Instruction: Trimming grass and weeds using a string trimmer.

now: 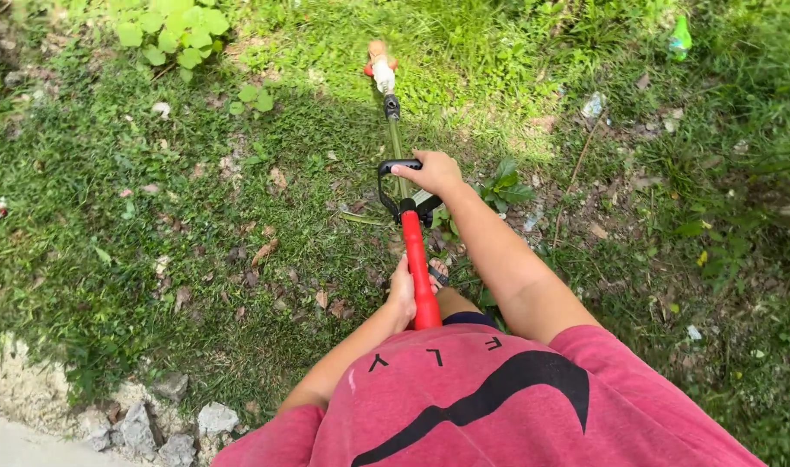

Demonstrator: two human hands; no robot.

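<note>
Two bare hands steady a grass trimmer (pixel 410 203) over a patch of weedy lawn, seen from above a red shirt (pixel 490 406) with a black curved print. Nearest the body, the left hand (pixel 403 294) is wrapped around the red grip (pixel 421 272) of the shaft, fingers closed about it. Farther out, the right hand (pixel 434 173) is clamped over the black loop handle (pixel 393 183), arm stretched forward. From there the thin shaft runs away from the person to the cutting head (pixel 381 71), a pale and orange piece resting low in the sunlit grass (pixel 84 216); whether its line is spinning cannot be told from this height.

A sandalled foot (pixel 438 273) shows just beside the red grip, close under the shaft. Broken stones (pixel 166 428) and a concrete edge lie at the lower left, dry leaves (pixel 264 252) are scattered across the turf, and a green bottle (pixel 679 39) lies far off at the upper right.

Risk here seems to lie in the litter and loose stones: a running head sweeping over them could fling debris back toward the open footwear and bare arms, and a swing toward the rubble could snag or chip the head.
</note>
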